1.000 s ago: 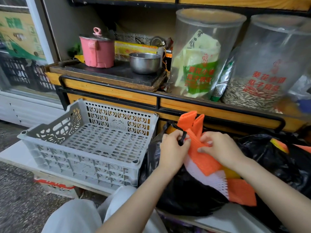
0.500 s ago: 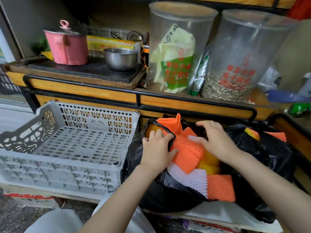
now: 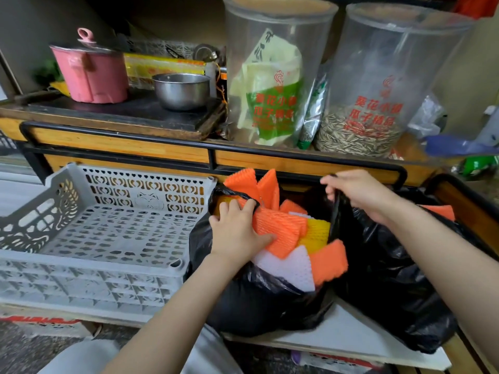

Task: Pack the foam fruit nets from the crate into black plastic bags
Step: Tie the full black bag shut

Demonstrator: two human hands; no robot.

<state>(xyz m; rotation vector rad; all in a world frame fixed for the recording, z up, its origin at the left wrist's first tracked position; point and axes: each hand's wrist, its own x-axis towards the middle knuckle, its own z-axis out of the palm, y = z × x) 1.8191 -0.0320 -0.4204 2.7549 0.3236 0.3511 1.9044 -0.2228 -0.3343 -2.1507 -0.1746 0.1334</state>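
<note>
The nets (image 3: 280, 230), orange, yellow and white, sit stuffed in the open mouth of a black bag (image 3: 259, 303) at the centre of the frame, and two orange ones poke up above its rim. My left hand (image 3: 237, 230) has its fingers curled over the bag's left rim, with the thumb pressed on an orange net. My right hand (image 3: 356, 193) is higher, right of centre, and pinches the bag's right edge into a taut strip.

The grey crate (image 3: 89, 233) lies at lower left, touching the bag's side. A second bag (image 3: 391, 279) bulges at lower right, with an orange net showing at its top. Both bags and the crate rest on a white board (image 3: 351, 333).

On the wooden shelf above, a pink pot (image 3: 91, 74) and steel bowl (image 3: 183, 90) stand at upper left. Two clear jars (image 3: 383, 76) stand at upper right, and the right one holds sunflower seeds.
</note>
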